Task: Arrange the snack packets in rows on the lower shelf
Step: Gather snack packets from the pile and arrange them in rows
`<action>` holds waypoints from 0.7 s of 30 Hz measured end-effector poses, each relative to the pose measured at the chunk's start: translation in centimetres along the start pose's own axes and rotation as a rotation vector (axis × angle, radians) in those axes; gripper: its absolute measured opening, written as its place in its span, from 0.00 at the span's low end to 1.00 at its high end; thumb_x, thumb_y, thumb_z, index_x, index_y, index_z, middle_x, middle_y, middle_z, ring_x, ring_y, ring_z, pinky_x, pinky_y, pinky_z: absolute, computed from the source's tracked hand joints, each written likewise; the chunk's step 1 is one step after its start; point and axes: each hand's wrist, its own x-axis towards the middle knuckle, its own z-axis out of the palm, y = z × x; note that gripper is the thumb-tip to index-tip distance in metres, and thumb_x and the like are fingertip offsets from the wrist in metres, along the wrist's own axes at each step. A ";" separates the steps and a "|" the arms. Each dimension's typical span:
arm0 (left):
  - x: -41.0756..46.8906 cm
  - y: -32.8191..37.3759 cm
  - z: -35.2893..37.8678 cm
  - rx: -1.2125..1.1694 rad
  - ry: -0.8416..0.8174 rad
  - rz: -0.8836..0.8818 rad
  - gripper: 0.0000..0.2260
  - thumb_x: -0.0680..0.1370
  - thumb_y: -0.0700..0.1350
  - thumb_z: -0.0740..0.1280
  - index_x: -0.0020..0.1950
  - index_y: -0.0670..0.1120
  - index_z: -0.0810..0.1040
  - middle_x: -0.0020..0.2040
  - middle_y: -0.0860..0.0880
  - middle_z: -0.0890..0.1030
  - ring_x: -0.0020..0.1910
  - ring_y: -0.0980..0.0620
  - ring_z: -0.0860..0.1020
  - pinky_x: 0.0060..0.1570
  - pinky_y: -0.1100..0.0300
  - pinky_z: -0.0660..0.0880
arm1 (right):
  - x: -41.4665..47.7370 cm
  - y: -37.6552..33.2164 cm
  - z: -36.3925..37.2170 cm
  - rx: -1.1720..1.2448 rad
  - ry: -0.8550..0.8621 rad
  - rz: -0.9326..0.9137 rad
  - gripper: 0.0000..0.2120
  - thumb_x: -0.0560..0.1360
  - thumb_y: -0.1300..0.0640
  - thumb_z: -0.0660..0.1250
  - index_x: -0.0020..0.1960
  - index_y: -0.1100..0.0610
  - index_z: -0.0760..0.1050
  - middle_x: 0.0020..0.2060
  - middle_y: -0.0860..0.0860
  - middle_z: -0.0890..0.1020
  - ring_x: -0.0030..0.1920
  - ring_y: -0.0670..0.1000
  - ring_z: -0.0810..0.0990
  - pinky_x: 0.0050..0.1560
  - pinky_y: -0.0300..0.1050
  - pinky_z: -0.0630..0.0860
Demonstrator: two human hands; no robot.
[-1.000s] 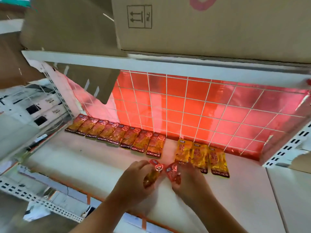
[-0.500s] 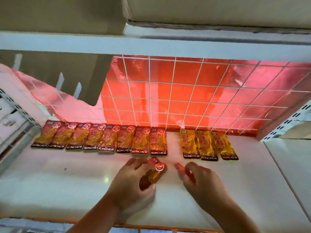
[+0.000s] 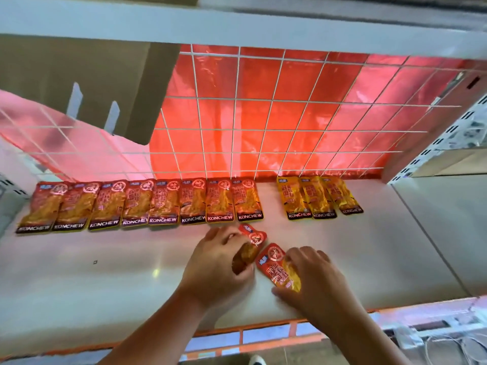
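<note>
A row of several red snack packets point(image 3: 163, 204) lies along the back of the white lower shelf point(image 3: 105, 270), with three yellow packets point(image 3: 316, 198) to their right after a gap. In front of the row's right end, my left hand point(image 3: 213, 270) grips a red packet point(image 3: 251, 243) that points up and to the right. My right hand point(image 3: 313, 283) holds a second red packet point(image 3: 276, 267) flat on the shelf, fingers curled over its lower right part. The two held packets lie side by side, almost touching.
A white wire grid over red foil point(image 3: 276, 114) backs the shelf. The upper shelf's edge point(image 3: 237, 30) runs overhead, with a cardboard flap point(image 3: 87, 83) hanging at the left. A perforated upright point(image 3: 448, 135) stands at the right. The orange-trimmed front edge point(image 3: 263, 330) is near my wrists.
My view has dropped and closed in on the shelf. My right hand has laid its red packet flat, now more exposed, next to the one in my left hand.
</note>
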 end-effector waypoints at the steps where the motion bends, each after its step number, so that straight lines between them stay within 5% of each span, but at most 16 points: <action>1: 0.0 0.0 0.0 0.000 0.003 0.000 0.20 0.71 0.56 0.74 0.61 0.52 0.82 0.62 0.56 0.78 0.61 0.54 0.73 0.60 0.58 0.75 | -0.3 0.0 0.2 -0.027 -0.024 -0.011 0.27 0.69 0.36 0.71 0.62 0.45 0.70 0.57 0.43 0.74 0.56 0.48 0.72 0.51 0.45 0.75; 14: -0.8 0.1 0.1 0.044 0.089 -0.019 0.20 0.69 0.51 0.75 0.60 0.48 0.83 0.58 0.50 0.82 0.57 0.49 0.76 0.55 0.54 0.79 | 3.9 1.3 0.0 0.218 0.257 -0.049 0.20 0.66 0.41 0.73 0.52 0.49 0.74 0.46 0.45 0.76 0.46 0.50 0.72 0.42 0.45 0.73; 21: -0.6 0.4 0.7 0.194 0.136 0.048 0.16 0.69 0.49 0.73 0.56 0.49 0.85 0.56 0.51 0.84 0.53 0.46 0.78 0.52 0.53 0.78 | 12.9 -0.2 -1.9 0.070 0.359 0.057 0.18 0.69 0.44 0.71 0.54 0.53 0.74 0.48 0.56 0.78 0.50 0.62 0.76 0.50 0.51 0.73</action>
